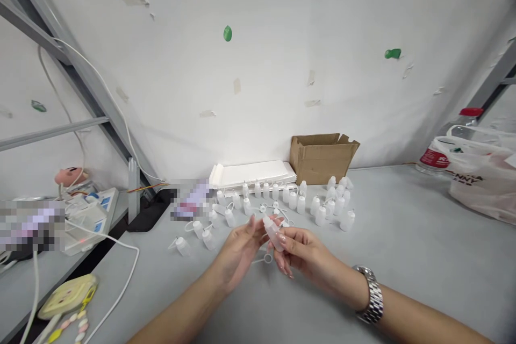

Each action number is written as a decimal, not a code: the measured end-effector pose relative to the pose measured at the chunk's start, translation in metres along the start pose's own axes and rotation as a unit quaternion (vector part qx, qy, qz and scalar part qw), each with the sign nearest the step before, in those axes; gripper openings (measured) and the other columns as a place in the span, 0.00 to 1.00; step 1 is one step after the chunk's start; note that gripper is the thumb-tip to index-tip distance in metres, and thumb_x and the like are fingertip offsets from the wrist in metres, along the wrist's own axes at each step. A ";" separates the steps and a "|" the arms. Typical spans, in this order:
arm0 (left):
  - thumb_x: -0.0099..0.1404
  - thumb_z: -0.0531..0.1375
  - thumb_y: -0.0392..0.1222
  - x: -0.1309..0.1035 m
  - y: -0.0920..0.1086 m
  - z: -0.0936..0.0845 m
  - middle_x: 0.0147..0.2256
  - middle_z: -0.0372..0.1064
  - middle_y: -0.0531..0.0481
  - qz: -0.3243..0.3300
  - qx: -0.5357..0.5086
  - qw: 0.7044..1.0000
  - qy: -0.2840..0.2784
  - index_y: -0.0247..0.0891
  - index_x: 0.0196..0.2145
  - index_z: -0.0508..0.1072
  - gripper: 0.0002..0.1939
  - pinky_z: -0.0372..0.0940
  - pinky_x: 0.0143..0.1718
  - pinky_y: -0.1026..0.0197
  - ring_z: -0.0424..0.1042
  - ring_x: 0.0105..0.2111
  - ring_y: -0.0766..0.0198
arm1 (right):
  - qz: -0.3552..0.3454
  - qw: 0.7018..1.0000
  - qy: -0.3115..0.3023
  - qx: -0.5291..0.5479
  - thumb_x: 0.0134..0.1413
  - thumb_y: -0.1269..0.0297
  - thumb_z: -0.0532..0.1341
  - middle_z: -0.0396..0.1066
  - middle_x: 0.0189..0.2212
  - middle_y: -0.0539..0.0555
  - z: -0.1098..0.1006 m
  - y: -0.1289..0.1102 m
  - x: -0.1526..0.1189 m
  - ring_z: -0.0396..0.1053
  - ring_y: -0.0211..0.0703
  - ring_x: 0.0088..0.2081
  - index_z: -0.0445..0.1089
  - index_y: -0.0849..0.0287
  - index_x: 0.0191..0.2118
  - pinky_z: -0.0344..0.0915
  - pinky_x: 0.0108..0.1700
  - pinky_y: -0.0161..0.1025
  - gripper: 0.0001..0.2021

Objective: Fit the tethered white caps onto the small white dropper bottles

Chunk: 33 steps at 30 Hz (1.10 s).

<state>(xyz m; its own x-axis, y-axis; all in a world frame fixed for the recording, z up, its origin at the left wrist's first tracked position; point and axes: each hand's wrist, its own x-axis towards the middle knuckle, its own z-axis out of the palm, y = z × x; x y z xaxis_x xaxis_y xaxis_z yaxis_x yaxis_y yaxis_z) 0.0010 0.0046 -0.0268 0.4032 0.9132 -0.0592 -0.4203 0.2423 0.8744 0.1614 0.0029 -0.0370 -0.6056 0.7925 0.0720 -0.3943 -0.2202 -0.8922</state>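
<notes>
A small translucent white bottle [273, 233] is tilted between my hands, its narrow top pointing up and left. My right hand [300, 250], with a metal watch on the wrist, pinches the bottle's body. Beside it my left hand [242, 250] has its thumb raised and its fingers behind the bottle's upper part; whether they grip it I cannot tell. A white ring on a thin strap [267, 258] shows below, between the hands. Several similar bottles stand behind the hands, among them one at the right [347, 221] and a tilted one at the left [183, 247].
At the back are an open cardboard box [322, 161] and a stack of flat white pieces [253, 173]. A plastic bag [479, 183] and a large bottle with a red cap [433, 158] stand right. A white cable and a yellow object [67, 295] lie left.
</notes>
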 end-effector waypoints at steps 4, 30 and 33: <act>0.58 0.55 0.59 0.001 0.007 -0.003 0.47 0.71 0.41 0.019 -0.015 1.000 0.015 0.35 0.44 0.74 0.26 0.49 0.57 0.51 0.61 0.54 0.52 | 0.008 1.000 0.010 0.008 0.50 0.52 0.62 0.66 0.17 0.49 0.000 -0.004 -0.001 0.60 0.30 0.18 0.68 0.65 0.28 0.56 0.21 0.29 0.17; 0.64 0.48 0.32 0.014 -0.022 -0.018 0.49 0.65 0.40 0.293 0.724 0.624 -0.017 0.40 0.52 0.64 0.19 0.60 0.49 0.48 0.63 0.50 0.52 | -0.115 0.976 0.164 -0.079 0.54 0.53 0.58 0.61 0.18 0.47 -0.026 -0.050 -0.010 0.56 0.34 0.21 0.71 0.59 0.33 0.56 0.28 0.35 0.13; 0.65 0.46 0.31 0.016 -0.026 -0.006 0.48 0.66 0.37 0.306 0.733 0.604 -0.067 0.38 0.52 0.64 0.20 0.62 0.46 0.48 0.64 0.48 0.51 | -0.121 0.973 0.173 -0.088 0.53 0.53 0.59 0.60 0.18 0.47 -0.029 -0.053 -0.010 0.56 0.35 0.21 0.71 0.59 0.34 0.56 0.28 0.36 0.14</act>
<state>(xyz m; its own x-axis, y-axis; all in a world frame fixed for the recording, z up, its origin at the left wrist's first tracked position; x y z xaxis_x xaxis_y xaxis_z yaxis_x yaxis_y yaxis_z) 0.0137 0.0146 -0.0532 0.6410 0.6259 0.4443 0.6076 -0.7675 0.2045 0.2081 0.0233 -0.0035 -0.2285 0.9600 0.1616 -0.3531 0.0730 -0.9327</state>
